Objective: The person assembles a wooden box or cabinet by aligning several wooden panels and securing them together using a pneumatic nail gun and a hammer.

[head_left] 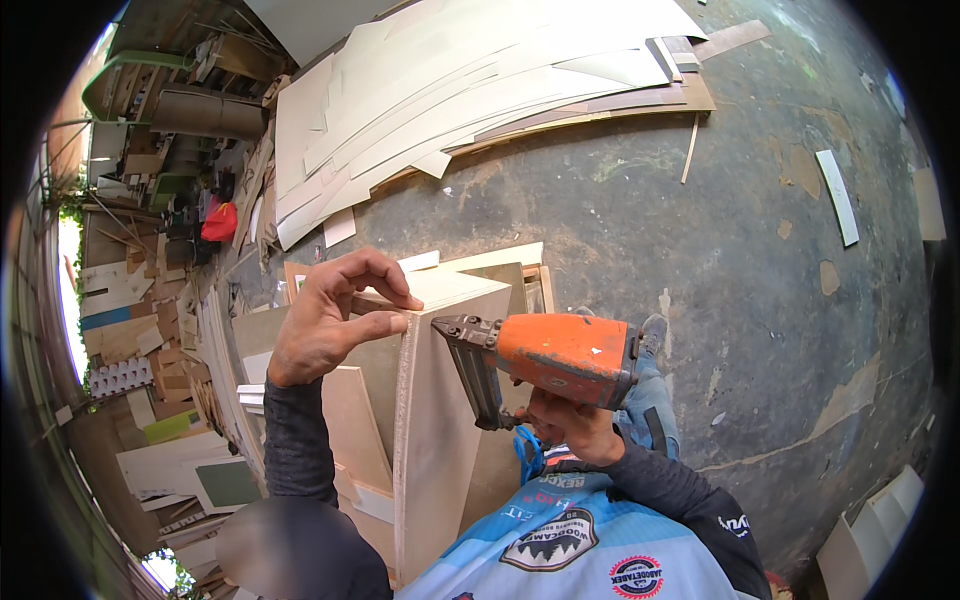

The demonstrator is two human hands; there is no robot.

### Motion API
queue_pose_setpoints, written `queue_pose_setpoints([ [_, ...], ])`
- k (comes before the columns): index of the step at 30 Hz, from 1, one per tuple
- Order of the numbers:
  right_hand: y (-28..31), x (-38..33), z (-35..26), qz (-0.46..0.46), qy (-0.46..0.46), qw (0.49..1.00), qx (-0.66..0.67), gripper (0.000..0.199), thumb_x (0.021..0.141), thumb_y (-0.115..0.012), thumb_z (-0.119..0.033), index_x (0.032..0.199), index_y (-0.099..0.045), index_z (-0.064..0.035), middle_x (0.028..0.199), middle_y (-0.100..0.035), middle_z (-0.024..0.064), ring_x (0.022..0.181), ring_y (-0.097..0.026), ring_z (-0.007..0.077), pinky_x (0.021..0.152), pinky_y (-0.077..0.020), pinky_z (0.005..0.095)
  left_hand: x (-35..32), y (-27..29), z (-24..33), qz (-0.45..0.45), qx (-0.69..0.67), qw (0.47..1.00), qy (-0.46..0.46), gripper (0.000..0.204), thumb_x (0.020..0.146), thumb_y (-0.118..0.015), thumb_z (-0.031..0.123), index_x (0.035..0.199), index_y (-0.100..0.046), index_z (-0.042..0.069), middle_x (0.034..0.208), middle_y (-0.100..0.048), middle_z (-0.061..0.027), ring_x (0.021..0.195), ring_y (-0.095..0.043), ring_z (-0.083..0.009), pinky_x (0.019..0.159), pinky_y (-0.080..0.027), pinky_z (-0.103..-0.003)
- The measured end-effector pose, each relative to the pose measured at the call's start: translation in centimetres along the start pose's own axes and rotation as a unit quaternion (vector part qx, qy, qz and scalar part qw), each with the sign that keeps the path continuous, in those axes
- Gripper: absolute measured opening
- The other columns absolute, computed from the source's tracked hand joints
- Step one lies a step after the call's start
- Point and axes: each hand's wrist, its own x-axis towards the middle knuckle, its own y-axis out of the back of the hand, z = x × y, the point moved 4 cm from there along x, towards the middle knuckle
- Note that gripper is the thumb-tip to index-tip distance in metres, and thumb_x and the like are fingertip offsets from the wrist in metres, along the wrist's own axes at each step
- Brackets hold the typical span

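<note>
In my right hand is an orange nail gun with a dark metal nose and magazine. Its nose points left and meets the pale face of an upright wooden panel, close to the upper corner; I cannot tell whether it presses on it. My left hand closes thumb and forefinger on that panel's upper corner, just left of the nose. There, a second pale board joins the panel and runs away from me. A blue air hose shows below the gun's handle.
Stacked white and brown sheets lie on the grey floor ahead. Loose boards lean left of the panel. Wood scraps and a red bag crowd the far left. A white strip lies at right, and pale boxes stand lower right.
</note>
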Motion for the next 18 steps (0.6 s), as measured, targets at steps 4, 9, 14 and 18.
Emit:
queue_pose_setpoints([
  [4, -0.34, 0.22, -0.35, 0.003, 0.02, 1.0, 0.014, 0.016, 0.093, -0.066, -0.007, 0.108, -0.065, -0.0036, 0.068, -0.056, 0.0002, 0.051, -0.047, 0.0071, 0.045, -0.0351, 0.0263, 0.03, 0.06, 0.04, -0.002, 0.0, 1.0, 0.002, 0.029, 0.078, -0.079, -0.001, 0.1, -0.062, 0.004, 0.097, -0.068, -0.0054, 0.097, -0.068, -0.0137, 0.089, -0.057, -0.029],
  [9, 0.03, 0.14, 0.02, -0.006, 0.0, 1.0, 0.01, 0.017, 0.093, -0.066, -0.007, 0.11, -0.065, -0.004, 0.068, -0.057, 0.0003, 0.05, -0.047, 0.0069, 0.044, -0.0353, 0.0264, 0.02, -0.01, 0.04, 0.0, 0.006, 1.0, -0.001, 0.029, 0.078, -0.079, -0.001, 0.1, -0.062, 0.005, 0.097, -0.068, -0.0054, 0.097, -0.068, -0.0135, 0.088, -0.057, -0.029],
  [14, 0.16, 0.13, 0.17, -0.01, -0.005, 1.0, 0.006, 0.019, 0.093, -0.066, -0.008, 0.112, -0.064, -0.0043, 0.069, -0.058, 0.0004, 0.051, -0.048, 0.0067, 0.045, -0.0361, 0.0262, -0.04, 0.1, -0.03, 0.002, 0.013, 1.0, -0.005, 0.03, 0.077, -0.08, -0.001, 0.1, -0.062, 0.004, 0.098, -0.069, -0.0058, 0.097, -0.068, -0.0133, 0.088, -0.057, -0.029],
  [18, 0.33, 0.17, 0.39, -0.008, 0.014, 1.0, -0.001, 0.021, 0.093, -0.067, -0.008, 0.114, -0.065, -0.0045, 0.072, -0.061, 0.0015, 0.051, -0.049, 0.0068, 0.045, -0.0379, 0.0261, -0.06, -0.04, 0.01, 0.007, 0.002, 1.0, 0.002, 0.03, 0.077, -0.08, -0.001, 0.101, -0.062, 0.004, 0.097, -0.07, -0.006, 0.097, -0.068, -0.0131, 0.088, -0.057, -0.029],
])
